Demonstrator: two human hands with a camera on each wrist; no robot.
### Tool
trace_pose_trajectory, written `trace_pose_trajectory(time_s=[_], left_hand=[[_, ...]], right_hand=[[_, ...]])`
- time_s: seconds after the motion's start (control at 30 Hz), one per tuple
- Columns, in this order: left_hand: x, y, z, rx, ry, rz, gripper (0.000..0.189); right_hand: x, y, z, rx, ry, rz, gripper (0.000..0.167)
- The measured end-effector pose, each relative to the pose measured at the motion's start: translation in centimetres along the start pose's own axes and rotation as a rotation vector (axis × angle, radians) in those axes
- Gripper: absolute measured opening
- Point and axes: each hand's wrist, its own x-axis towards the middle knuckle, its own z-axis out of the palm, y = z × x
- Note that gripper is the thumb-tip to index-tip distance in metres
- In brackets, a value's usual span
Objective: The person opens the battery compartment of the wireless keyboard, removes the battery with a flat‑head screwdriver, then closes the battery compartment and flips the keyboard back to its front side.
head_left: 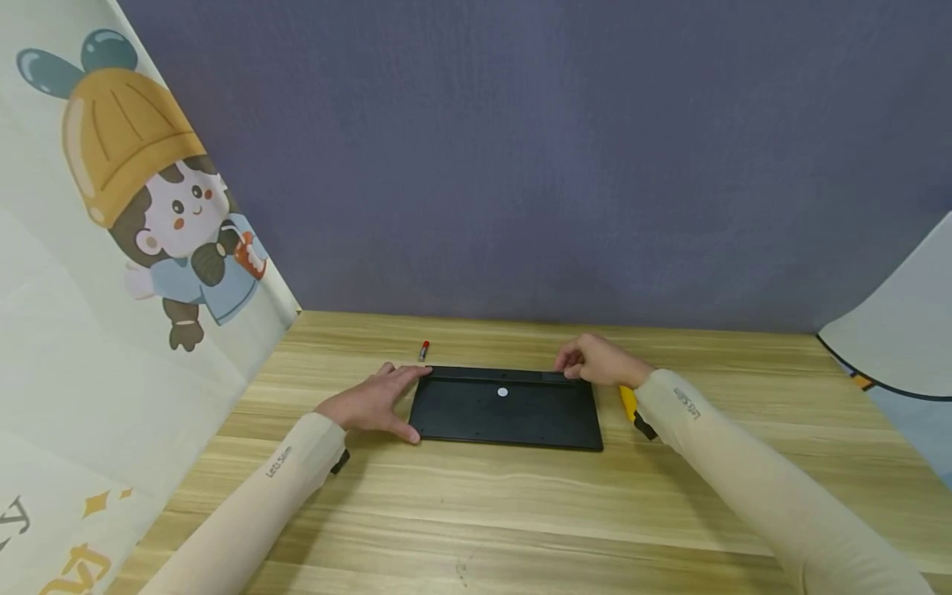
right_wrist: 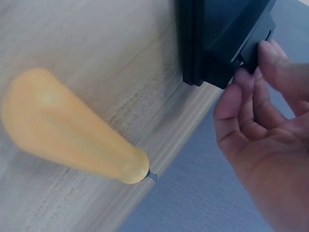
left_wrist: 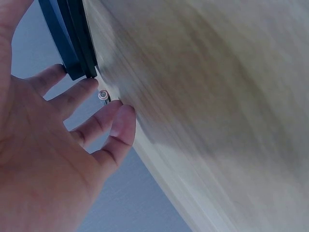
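A black keyboard [head_left: 513, 417] lies face down on the table, a round white sticker on its underside and a raised ridge along its far edge. My left hand [head_left: 372, 402] spans its left end, thumb at the near corner and fingers at the far one. At the ridge's right end my right hand [head_left: 598, 361] pinches a small black battery cover [right_wrist: 252, 54] between thumb and fingers. In the right wrist view the cover tilts up from the ridge. A small red and silver battery [head_left: 423, 351] lies behind the far left corner.
A yellow-handled screwdriver [right_wrist: 72, 128] lies right of the keyboard, partly behind the right forearm in the head view. The wooden table [head_left: 461, 512] ends at a grey-blue panel [head_left: 521, 165] at the back. A wall with a cartoon picture [head_left: 186, 207] stands at the left.
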Motion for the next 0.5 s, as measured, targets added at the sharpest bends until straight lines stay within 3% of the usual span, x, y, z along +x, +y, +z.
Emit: trace_pose_trajectory(time_s=[0.27, 0.4, 0.5], left_hand=[[0.2, 0.1, -0.1, 0.006, -0.005, -0.023, 0.112], [0.2, 0.2, -0.1, 0.006, -0.007, -0.031, 0.113], [0.2, 0.2, -0.1, 0.01, -0.005, -0.033, 0.113]], right_hand=[[-0.3, -0.3, 0.2, -0.043, 0.038, 0.02, 0.01], [-1.0, -1.7, 0.5, -0.162, 0.045, 0.037, 0.014], [-1.6, -2.6, 0.7, -0.263, 0.031, 0.041, 0.026]])
